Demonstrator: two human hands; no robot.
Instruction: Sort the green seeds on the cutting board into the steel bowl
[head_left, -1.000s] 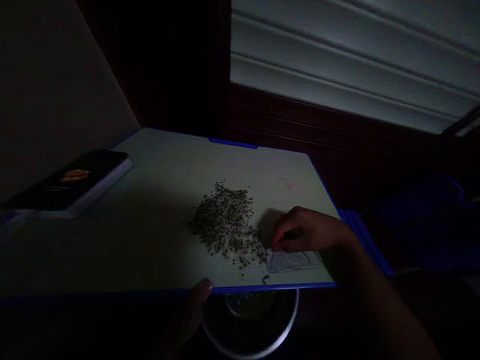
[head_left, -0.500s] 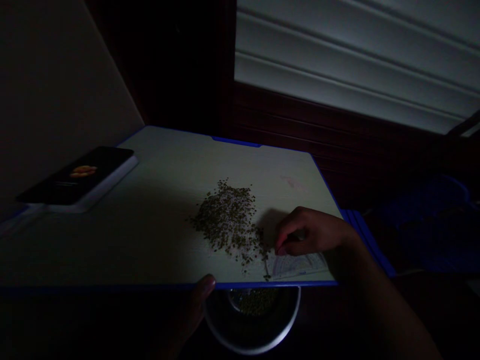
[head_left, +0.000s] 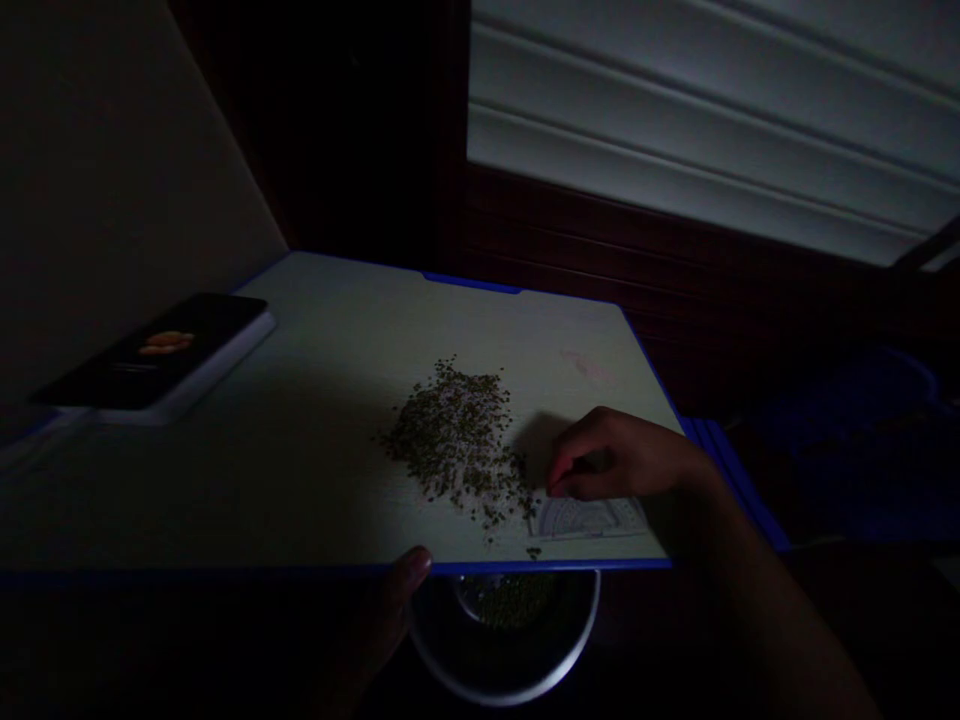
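grey, see-through and half-round, a protractor [head_left: 589, 519] is at the right hand [head_left: 626, 455], whose thumb and fingertips come together by its curved edge; whether they clamp it i cannot tell. compared with half a second ago, hand and protractor sit slightly farther from the near edge of the cream, blue-trimmed rectangular board [head_left: 360, 310], and the protractor's straight side is more level. its arc points away from the person; its long axis runs left to right, almost parallel to that near edge. the left hand [head_left: 391, 603] lays its thumb over the blue trim, its fingers hidden. a loose heap of small, dark green seeds [head_left: 454, 430] reaches the protractor's left corner. below the board's near edge shows a round, bright-rimmed bowl [head_left: 547, 687]; at the far left lies a black-screened, pale-sided phone [head_left: 195, 320].
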